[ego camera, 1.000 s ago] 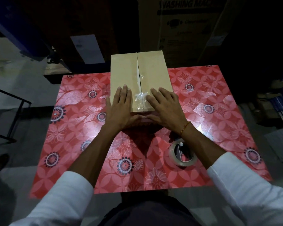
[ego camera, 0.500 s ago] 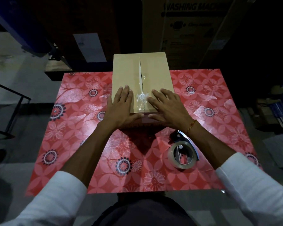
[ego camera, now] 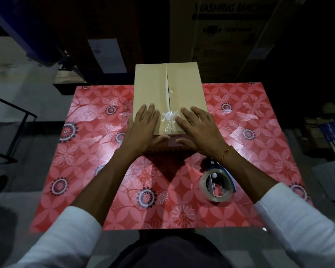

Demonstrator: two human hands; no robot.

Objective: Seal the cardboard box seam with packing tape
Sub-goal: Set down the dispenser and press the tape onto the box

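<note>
The cardboard box (ego camera: 169, 97) is set on the red floral table (ego camera: 97, 151). Left hand (ego camera: 145, 130) and right hand (ego camera: 199, 130) are laid flat, fingers spread, gripping nothing, either side of crinkled tape (ego camera: 168, 120) on the seam. The tape dispenser (ego camera: 218, 182) lies near the right wrist.

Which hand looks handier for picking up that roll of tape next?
Probably the right hand. The tape roll lies on the red table just under the right wrist, on that side of the box. The left hand rests flat on the far side of the seam and would have to cross over.
</note>
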